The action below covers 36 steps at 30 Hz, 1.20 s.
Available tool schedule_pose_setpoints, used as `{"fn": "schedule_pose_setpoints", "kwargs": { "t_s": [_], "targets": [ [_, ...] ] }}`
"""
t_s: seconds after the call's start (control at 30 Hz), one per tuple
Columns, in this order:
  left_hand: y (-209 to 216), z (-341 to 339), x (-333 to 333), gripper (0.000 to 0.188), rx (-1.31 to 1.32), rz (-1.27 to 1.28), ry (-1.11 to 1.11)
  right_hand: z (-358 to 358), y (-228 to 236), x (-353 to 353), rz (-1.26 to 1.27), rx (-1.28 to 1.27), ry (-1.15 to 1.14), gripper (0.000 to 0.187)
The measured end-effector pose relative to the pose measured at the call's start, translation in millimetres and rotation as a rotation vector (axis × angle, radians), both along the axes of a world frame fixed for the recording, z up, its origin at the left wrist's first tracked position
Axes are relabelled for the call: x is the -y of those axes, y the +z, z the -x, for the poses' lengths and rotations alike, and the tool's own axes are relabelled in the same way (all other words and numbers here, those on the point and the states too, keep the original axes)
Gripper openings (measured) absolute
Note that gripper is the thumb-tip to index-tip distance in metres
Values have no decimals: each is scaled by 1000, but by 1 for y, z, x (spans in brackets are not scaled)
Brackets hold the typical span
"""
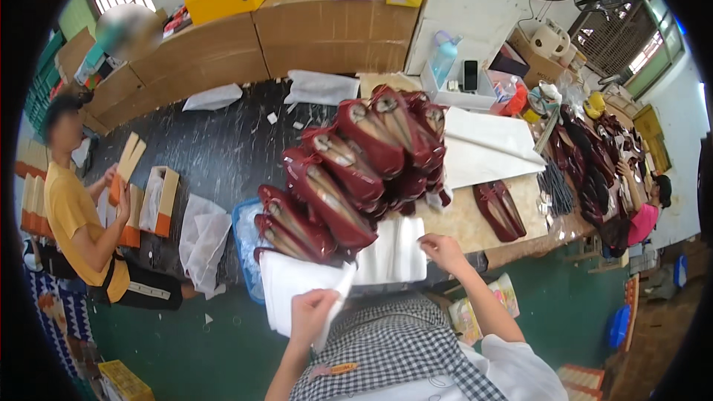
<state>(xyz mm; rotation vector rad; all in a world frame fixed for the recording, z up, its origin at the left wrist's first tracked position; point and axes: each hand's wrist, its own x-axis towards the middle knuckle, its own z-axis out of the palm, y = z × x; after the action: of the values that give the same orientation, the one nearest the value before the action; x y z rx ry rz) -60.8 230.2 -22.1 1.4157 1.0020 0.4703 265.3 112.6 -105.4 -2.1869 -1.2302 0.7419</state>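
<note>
Along the dark counter [249, 122], just before piled red shoes [334, 197], white sheets [284, 286] — probably light, floppy, best taken by the edges — sit pinched in the left fingers [324, 297] and, apparently, right fingers [431, 241].

2 hands [313, 313] [444, 252] pinch white sheets [293, 286] (dark-red shoes [350, 229] heaped just beyond).

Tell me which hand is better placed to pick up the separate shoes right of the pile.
Probably the right hand: it is nearer the separate shoes, on their side of the pile. The left hand is farther away, holding white paper.
</note>
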Motion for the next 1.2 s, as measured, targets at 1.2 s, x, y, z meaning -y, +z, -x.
{"fn": "schedule_pose_setpoints", "kwargs": {
  "t_s": [1.2],
  "targets": [
    [3, -178, 24, 14, -259, -560, -147, -185, -59, 35, -35, 228, -92, 32]
  ]
}}
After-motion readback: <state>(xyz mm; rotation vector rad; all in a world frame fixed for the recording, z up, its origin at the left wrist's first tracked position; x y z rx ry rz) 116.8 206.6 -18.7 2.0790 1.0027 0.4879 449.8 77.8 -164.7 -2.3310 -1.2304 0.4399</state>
